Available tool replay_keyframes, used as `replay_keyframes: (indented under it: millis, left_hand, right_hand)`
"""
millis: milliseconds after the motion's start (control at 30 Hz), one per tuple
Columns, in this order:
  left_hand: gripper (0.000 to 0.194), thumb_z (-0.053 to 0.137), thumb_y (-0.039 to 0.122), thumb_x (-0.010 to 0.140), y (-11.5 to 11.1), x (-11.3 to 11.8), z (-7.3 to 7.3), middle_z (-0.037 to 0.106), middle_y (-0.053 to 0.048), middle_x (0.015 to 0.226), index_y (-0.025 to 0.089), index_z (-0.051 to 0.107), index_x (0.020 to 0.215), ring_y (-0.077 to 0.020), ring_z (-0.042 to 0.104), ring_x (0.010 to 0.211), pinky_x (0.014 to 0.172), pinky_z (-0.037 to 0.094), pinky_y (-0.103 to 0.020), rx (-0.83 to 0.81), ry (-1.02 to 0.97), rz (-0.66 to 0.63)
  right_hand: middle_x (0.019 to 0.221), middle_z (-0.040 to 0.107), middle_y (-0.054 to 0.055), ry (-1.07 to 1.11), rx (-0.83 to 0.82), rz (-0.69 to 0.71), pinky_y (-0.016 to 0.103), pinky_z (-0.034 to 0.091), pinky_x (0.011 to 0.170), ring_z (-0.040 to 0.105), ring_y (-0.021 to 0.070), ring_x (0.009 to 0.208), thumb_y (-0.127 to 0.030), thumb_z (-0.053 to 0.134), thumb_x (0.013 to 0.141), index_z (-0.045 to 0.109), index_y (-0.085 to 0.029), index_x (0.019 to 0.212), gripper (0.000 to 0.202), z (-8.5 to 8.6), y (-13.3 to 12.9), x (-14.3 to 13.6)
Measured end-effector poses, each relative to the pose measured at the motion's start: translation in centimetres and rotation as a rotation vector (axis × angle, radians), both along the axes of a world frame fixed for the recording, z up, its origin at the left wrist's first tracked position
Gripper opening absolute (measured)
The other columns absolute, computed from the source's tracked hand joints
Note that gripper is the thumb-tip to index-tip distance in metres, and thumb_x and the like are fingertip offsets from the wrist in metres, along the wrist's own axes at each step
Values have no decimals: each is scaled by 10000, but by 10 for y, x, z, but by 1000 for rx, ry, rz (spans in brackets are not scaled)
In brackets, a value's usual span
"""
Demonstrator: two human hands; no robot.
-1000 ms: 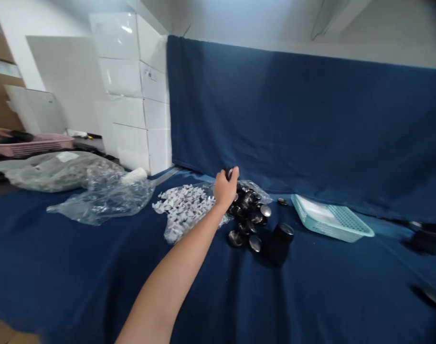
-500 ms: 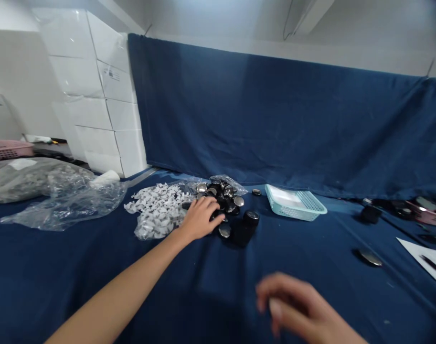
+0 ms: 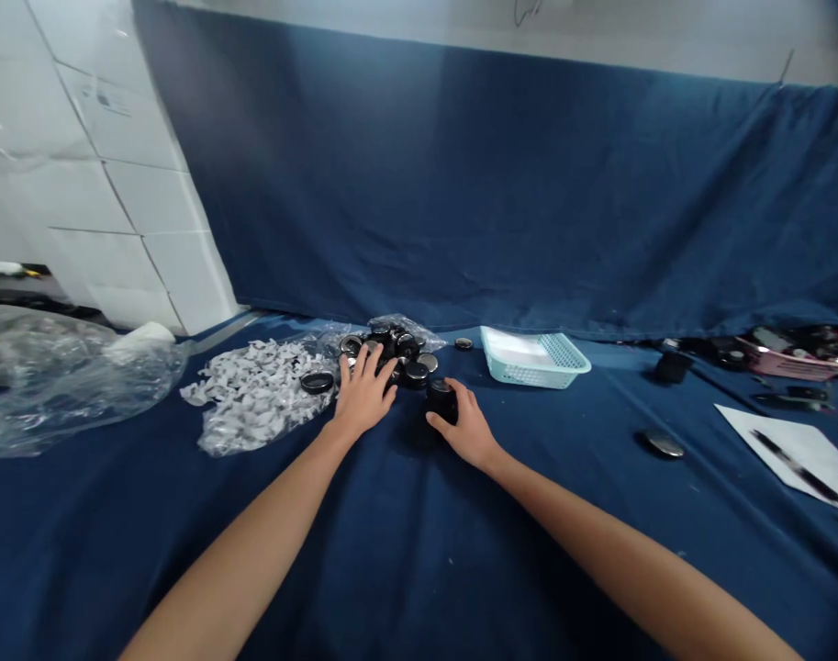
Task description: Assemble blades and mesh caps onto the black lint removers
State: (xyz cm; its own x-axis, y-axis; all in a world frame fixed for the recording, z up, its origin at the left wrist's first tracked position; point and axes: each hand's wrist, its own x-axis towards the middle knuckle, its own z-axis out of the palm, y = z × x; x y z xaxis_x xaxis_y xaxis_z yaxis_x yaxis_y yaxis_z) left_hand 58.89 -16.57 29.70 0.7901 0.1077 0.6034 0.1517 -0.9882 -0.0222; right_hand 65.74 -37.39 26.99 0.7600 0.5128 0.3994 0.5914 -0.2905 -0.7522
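Note:
Black and silver round caps (image 3: 406, 347) lie heaped on a clear plastic bag at the table's middle. My left hand (image 3: 364, 393) rests at the near side of that heap, palm down with the fingers spread. A single dark cap (image 3: 317, 382) sits to its left, at the edge of the small white plastic pieces (image 3: 257, 390). My right hand (image 3: 468, 426) is wrapped round a short stack of black caps (image 3: 441, 398) just right of the heap. The lower part of the stack merges with its dark shadow.
A pale green basket (image 3: 568, 369) with white paper inside stands behind my right hand. One silver-topped cap (image 3: 664, 444) lies to the right, near a sheet of paper (image 3: 814, 441) with a pen. Clear bags (image 3: 67, 395) and stacked white boxes (image 3: 116, 202) occupy the left side.
My right hand has gone from the near edge up to the black stack and closed round it. My left hand's fingers have spread at the heap. The view has tilted down and right.

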Motion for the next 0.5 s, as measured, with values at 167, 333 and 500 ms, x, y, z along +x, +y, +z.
replay_keyframes:
  millis: [167, 333, 500]
  left_hand:
    - [350, 497, 340, 914, -23, -26, 28, 473, -135, 1401, 181, 586, 1213, -327, 394, 1315, 1070, 324, -535, -99, -58, -70]
    - [251, 532, 310, 910, -98, -121, 60, 627, -43, 1207, 252, 612, 1141, -222, 571, 1128, 991, 455, -406, -361, -103, -192]
    - [350, 514, 161, 863, -174, -257, -2, 677, -20, 810, 361, 596, 1138, -218, 654, 760, 668, 547, -412, -620, -254, -122]
  right_hand:
    - [1425, 396, 91, -38, 1, 87, 444, 401, 1062, 411, 256, 1307, -402, 569, 853, 342, -265, 1418, 624, -9, -14, 8]
    - [1398, 442, 106, -22, 16, 134, 481, 471, 980, 515, 291, 1200, -447, 557, 859, 333, -271, 1434, 643, -18, -18, 12]
    - [1389, 447, 131, 44, -23, 97, 476, 517, 908, 602, 289, 1063, -508, 591, 827, 349, -265, 1434, 697, -25, -22, 16]
